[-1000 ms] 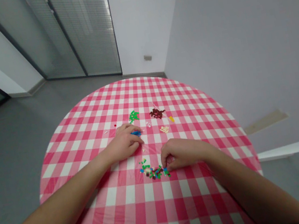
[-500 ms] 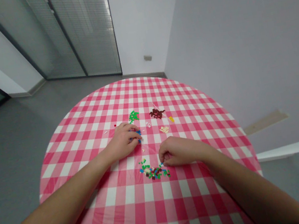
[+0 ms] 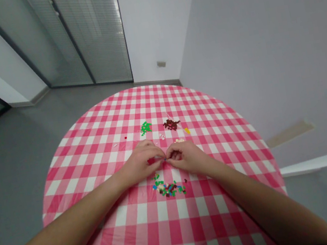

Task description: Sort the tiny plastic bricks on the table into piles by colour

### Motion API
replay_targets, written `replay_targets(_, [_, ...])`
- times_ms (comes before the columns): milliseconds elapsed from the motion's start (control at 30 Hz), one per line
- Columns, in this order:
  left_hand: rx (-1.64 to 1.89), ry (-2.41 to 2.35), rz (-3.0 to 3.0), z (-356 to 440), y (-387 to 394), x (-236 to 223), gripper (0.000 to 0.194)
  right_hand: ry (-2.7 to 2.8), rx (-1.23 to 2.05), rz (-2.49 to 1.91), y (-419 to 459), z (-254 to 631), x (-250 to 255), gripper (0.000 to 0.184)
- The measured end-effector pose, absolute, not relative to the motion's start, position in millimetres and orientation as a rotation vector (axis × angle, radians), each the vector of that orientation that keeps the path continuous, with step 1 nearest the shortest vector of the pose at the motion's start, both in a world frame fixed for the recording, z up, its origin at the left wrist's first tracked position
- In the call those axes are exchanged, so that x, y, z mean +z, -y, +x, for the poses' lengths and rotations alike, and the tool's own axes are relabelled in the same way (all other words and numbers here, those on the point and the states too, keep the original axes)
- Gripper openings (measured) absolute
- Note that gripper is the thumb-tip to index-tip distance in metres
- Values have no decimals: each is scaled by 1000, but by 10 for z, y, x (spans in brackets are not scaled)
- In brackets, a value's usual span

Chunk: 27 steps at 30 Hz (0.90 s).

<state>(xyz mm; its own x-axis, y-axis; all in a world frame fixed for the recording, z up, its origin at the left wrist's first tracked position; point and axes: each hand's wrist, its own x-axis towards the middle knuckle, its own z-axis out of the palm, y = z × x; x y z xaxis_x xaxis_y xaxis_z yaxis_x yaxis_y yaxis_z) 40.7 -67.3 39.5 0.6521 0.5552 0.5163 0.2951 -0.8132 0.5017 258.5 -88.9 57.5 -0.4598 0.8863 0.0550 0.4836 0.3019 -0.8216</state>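
Observation:
My left hand (image 3: 143, 162) and my right hand (image 3: 186, 158) meet above the middle of a pink-and-white gingham tablecloth (image 3: 169, 232). Their fingertips touch around a tiny blue plastic brick (image 3: 165, 160), mostly hidden by the fingers. Just below them lies a mixed pile of small plastic bricks (image 3: 168, 189). Beyond my hands are green bricks (image 3: 146, 128), dark brown bricks (image 3: 172, 125), and a yellow brick (image 3: 187, 130). Cream bricks (image 3: 179, 140) are partly hidden behind my right hand.
The cloth covers a round table, whose curved edge (image 3: 66, 178) drops to a grey floor (image 3: 24, 150). A glass partition with blinds (image 3: 89, 34) stands beyond the table, and a pale wall (image 3: 248, 49) rises on the right.
My right hand has moved up and left from the mixed pile, and my left hand has shifted right. Their fingertips now meet around the blue brick.

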Motion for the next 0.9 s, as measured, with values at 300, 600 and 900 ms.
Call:
replay_targets(300, [755, -817, 2462, 391, 673, 479, 10, 2080, 987, -1300, 901, 2598, 610, 12])
replay_targets(600, [450, -960, 2473, 61, 392, 575, 12, 2786, 1240, -1214, 970, 2683, 823, 2])
replay_targets(900, [294, -1007, 2523, 17, 372, 630, 13, 2863, 1070, -1176, 991, 2664, 858, 15])
